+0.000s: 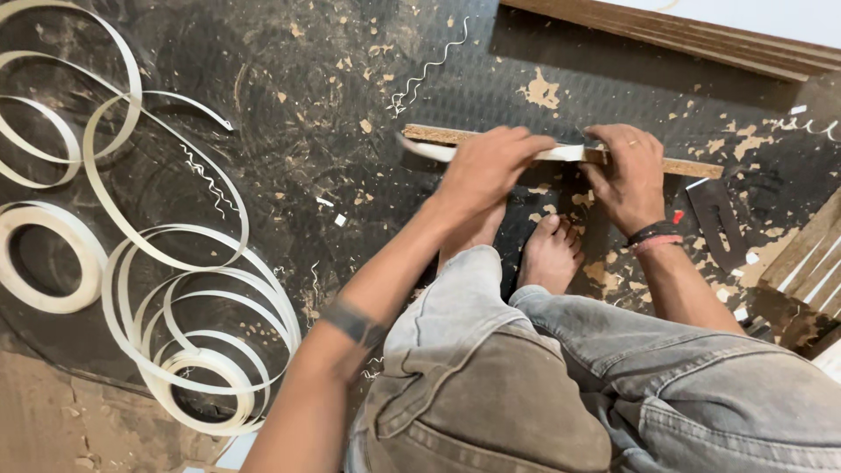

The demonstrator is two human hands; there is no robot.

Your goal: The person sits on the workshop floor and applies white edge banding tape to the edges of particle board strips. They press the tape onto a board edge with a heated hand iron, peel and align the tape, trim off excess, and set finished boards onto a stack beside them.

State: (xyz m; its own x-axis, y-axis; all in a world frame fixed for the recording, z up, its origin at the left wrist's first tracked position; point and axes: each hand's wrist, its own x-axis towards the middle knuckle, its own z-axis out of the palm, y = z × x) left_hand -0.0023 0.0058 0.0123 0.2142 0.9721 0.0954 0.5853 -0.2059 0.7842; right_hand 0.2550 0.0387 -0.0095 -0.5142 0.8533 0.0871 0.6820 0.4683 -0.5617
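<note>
Squatting over a dark, chip-strewn floor mat (289, 131), the person works a narrow particleboard strip (692, 166) lying flat just beyond the bare feet (552, 254).

Head view, item by item:

- Left hand (486, 166) — laid over the strip's left half, fingers curled down onto a white edge band (561, 153) that runs along the board's top edge; its grip is closed on band and board together.
- Right hand (629, 171) — pressed on the strip just beside the left, fingers folded over the far edge, a ring on one finger and dark and red bands at the wrist; its grip is closed on the strip. Something dark shows between the two hands, possibly a small tool, though the view is too poor to tell.
- Edge band's loose end pokes out left of the left hand, near the strip's end.
- Coils of white edge banding (175, 350) — sprawled loosely at the left of the mat, well apart from the hands, with a tighter white roll (39, 258) beside them.
- Stacked boards (701, 39) along the upper right edge.
- Flat dark metal piece (714, 219) on the mat, right of the right wrist.
- Thin curled shavings (420, 74) and wood chips scattered across the mat.
</note>
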